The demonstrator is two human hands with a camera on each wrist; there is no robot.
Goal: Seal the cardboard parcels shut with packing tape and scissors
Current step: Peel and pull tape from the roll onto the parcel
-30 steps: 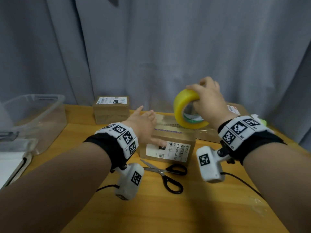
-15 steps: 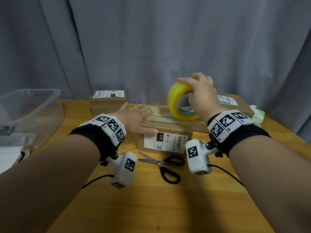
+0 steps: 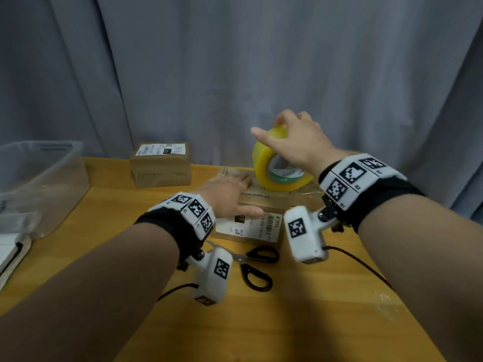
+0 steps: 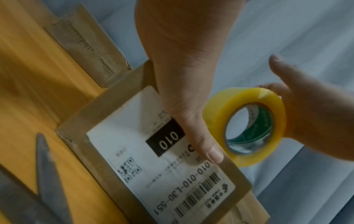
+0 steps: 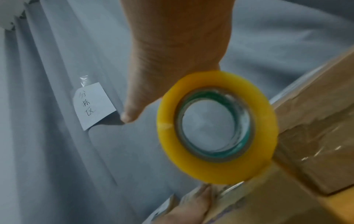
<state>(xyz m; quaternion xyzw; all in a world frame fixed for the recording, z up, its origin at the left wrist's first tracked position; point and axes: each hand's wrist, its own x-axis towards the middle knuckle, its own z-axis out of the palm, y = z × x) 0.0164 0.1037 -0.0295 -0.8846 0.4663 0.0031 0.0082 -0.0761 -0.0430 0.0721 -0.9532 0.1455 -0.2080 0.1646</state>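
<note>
A small cardboard parcel (image 3: pixel 251 227) with a white "010" label (image 4: pixel 118 159) stands mid-table. My left hand (image 3: pixel 224 197) lies flat on its top with straight fingers, and its thumb (image 4: pixel 208 151) hangs over the labelled front. A yellow tape roll (image 3: pixel 264 165) stands on edge at the parcel's back right corner. My right hand (image 3: pixel 295 142) holds the roll from above, fingers curled over its top and thumb sticking out clear of it. The roll's green core (image 5: pixel 216 125) shows in the right wrist view. Black-handled scissors (image 3: pixel 257 270) lie just in front of the parcel.
A second labelled parcel (image 3: pixel 160 165) sits at the back left by the grey curtain. Another parcel (image 5: pixel 316 136), covered in clear tape, lies behind the roll on the right. A clear plastic bin (image 3: pixel 44 176) and a white notebook (image 3: pixel 10 252) occupy the table's left edge.
My right thumb has lifted off the roll and now points away from it. The roll sits lower, against the parcel's top. My left hand stays on the parcel.
</note>
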